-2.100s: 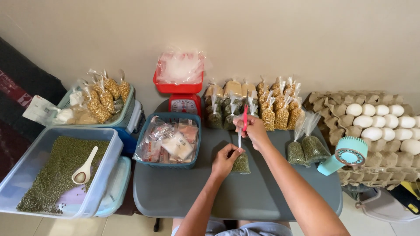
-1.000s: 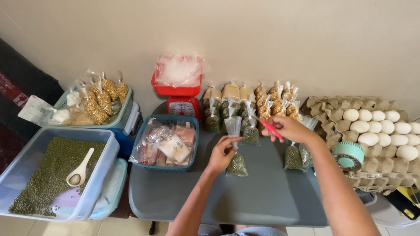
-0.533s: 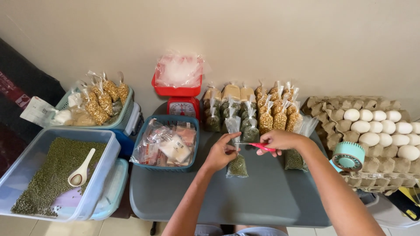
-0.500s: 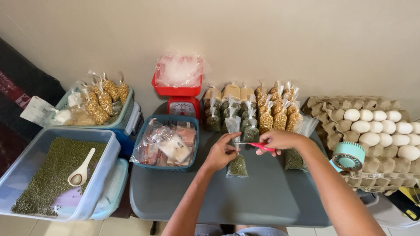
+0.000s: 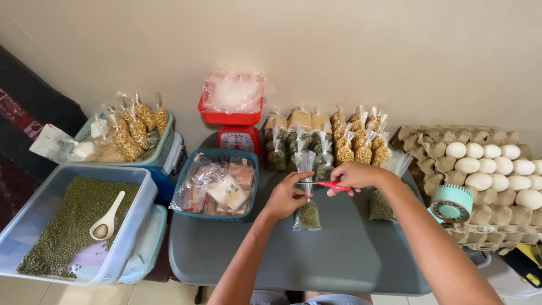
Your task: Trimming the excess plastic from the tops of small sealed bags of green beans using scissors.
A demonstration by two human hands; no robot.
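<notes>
A small clear bag of green beans (image 5: 307, 213) stands on the grey table (image 5: 339, 254). My left hand (image 5: 286, 196) pinches the bag at its twisted neck, with the empty plastic top sticking up above my fingers. My right hand (image 5: 355, 176) holds a thin red strip (image 5: 333, 185) and brings it against the neck of the bag from the right. Another filled bag of green beans (image 5: 381, 204) lies just under my right wrist.
Rows of filled bags (image 5: 327, 141) stand behind my hands. A red kitchen scale (image 5: 234, 121) holds clear plastic. A blue basket (image 5: 217, 183) holds packets. A clear tub of green beans (image 5: 73, 223) with a white scoop (image 5: 107, 217) is at left. Egg trays (image 5: 491, 169) and a teal tape dispenser (image 5: 451, 204) are at right.
My right hand came down from above the bag with the red strip and now lies level at the bag's neck. My left hand kept its pinch on the bag.
</notes>
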